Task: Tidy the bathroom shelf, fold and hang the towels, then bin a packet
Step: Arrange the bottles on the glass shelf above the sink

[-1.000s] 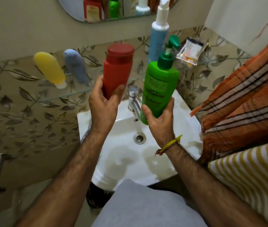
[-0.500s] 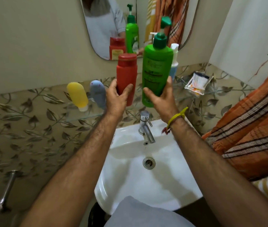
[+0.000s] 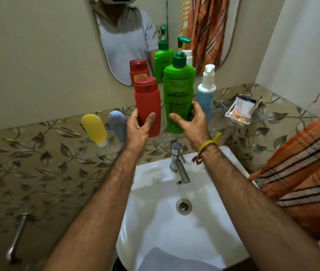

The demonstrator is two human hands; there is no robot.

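The left hand (image 3: 138, 132) is gripping the red bottle (image 3: 148, 106) low on its body, thumb across the front and fingers wrapped behind, holding it upright. The right hand (image 3: 191, 124) is curling round the lower part of the green bottle (image 3: 177, 98), thumb reaching in from the left and fingers on the right flank; this grip is looking looser, and I cannot tell whether the base is already resting on the shelf (image 3: 100, 152). The two bottles are standing side by side, close but apart, over the middle of the glass shelf, above the tap (image 3: 178, 163).

Just right of the green bottle a blue bottle (image 3: 206, 94) is standing upright, and toward the shelf's right end a clear packet (image 3: 241, 109) is lying tilted. Toward the left end a yellow tube (image 3: 94, 128) and a grey tube (image 3: 118, 125) are sitting cap-down. An orange towel (image 3: 299, 163) is hanging at the right, beside the sink (image 3: 155, 212).

The step in hand looks like setting both bottles down in a row. To do it well, each base should be landing flat and well back from the front edge, since glass is slippery and the tall pump bottle is top-heavy. The green one needs a gap from the blue bottle so it is not knocking it over. Each hand should be letting go only once its bottle is standing steady.
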